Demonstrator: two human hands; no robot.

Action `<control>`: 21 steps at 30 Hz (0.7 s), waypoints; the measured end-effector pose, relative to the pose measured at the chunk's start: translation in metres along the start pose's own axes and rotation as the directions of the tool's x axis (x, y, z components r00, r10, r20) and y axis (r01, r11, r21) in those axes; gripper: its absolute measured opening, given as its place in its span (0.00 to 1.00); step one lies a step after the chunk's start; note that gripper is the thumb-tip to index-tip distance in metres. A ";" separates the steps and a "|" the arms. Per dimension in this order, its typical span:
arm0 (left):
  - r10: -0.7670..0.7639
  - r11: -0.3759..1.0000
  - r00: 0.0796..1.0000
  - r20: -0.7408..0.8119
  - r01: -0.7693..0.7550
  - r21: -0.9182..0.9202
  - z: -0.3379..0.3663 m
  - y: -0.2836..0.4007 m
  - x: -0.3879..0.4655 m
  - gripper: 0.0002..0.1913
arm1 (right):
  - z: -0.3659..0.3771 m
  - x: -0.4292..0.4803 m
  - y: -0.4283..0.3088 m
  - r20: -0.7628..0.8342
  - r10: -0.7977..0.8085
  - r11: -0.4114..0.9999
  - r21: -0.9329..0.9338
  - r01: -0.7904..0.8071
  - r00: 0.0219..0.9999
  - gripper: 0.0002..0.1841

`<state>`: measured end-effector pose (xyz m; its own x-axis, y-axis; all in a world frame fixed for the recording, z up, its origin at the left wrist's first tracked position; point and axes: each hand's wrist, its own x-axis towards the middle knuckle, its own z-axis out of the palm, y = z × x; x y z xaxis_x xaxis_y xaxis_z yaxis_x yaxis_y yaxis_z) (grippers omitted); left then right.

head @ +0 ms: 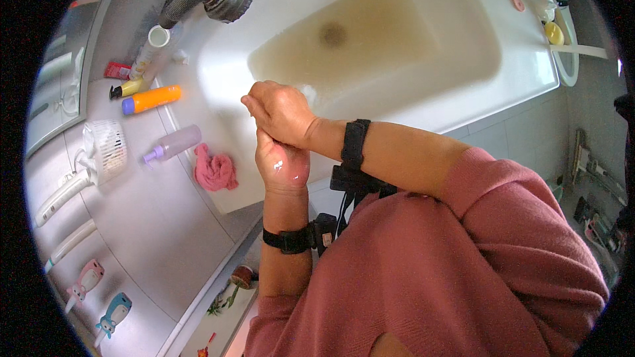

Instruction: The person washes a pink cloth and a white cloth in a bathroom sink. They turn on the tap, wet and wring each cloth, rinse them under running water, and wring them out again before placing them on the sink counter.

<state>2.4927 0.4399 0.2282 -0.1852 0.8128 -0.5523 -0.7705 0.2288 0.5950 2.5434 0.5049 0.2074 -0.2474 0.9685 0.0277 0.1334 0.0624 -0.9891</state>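
My right hand (282,109) lies across the fingers of my left hand (284,164), and the two press together above the rim of a white bathtub (228,124). The left palm faces up and looks wet and shiny. Brownish, cloudy water (367,44) stands in the tub, with a dark round spot under it. A small patch of white foam (309,94) is beside my right hand. Whether anything lies between the hands is hidden. To the left of my left hand, a crumpled pink cloth (215,168) rests on the tub's corner.
A clear bottle with a purple pump (173,143), an orange bottle (153,99) and a yellow pump bottle (130,89) line the left ledge. A white basket (106,151) and toothbrush holders (114,315) are on the tiled wall. A black shower head (228,0) hangs at the upper left.
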 end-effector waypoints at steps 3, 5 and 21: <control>0.019 1.000 1.000 0.006 -0.019 0.004 -0.004 0.000 -0.001 0.22 | 0.000 0.004 -0.005 0.081 0.094 0.995 -0.017 -0.093 0.992 0.18; 0.049 0.998 0.998 0.025 -0.049 0.030 -0.003 0.000 -0.003 0.21 | 0.001 0.007 -0.007 0.115 0.131 0.991 -0.036 -0.127 0.985 0.20; 0.121 0.930 0.992 -0.019 -0.107 0.352 -0.027 0.038 0.006 0.25 | -0.056 0.013 0.047 0.460 0.065 0.965 0.197 -0.174 0.885 0.30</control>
<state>2.4453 0.4387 0.2319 -0.2887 0.8244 -0.4869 -0.4816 0.3145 0.8180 2.6006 0.5337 0.1692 -0.6522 0.7505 -0.1067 -0.0172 -0.1554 -0.9877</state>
